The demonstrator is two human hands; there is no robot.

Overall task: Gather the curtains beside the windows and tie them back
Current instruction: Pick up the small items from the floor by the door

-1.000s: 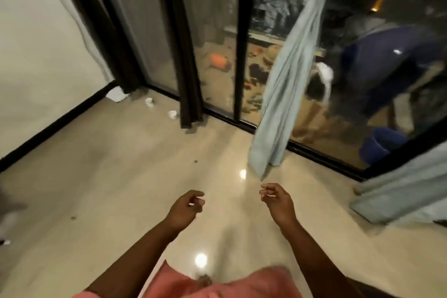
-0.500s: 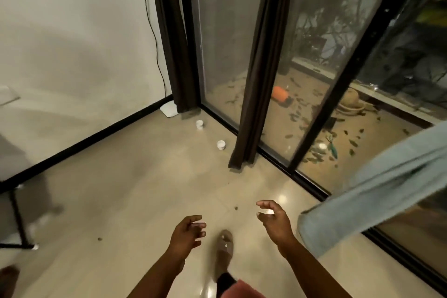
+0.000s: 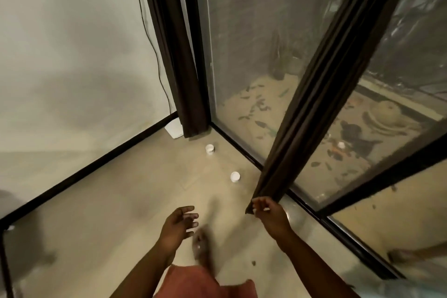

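A dark brown curtain (image 3: pixel 321 94) hangs gathered in a narrow bunch in front of the glass window (image 3: pixel 254 51), its hem just above the floor. My right hand (image 3: pixel 271 213) is at that hem, fingers curled and touching its lower corner; a firm grip does not show. My left hand (image 3: pixel 179 225) hovers open over the floor to the left, holding nothing. A second dark brown curtain (image 3: pixel 179 55) hangs bunched in the room's corner beside the wall.
Two small white cups (image 3: pixel 210 148) (image 3: pixel 235 176) stand on the beige floor near the window track. A white object (image 3: pixel 174 128) lies in the corner. A thin cable (image 3: pixel 150 38) runs down the wall. My foot (image 3: pixel 202 247) steps forward. Light blue fabric (image 3: pixel 399 288) shows bottom right.
I have walked closer to the dark curtain and the view turned left. My right hand rose to the curtain's hem. The light blue curtain slid almost out of view.
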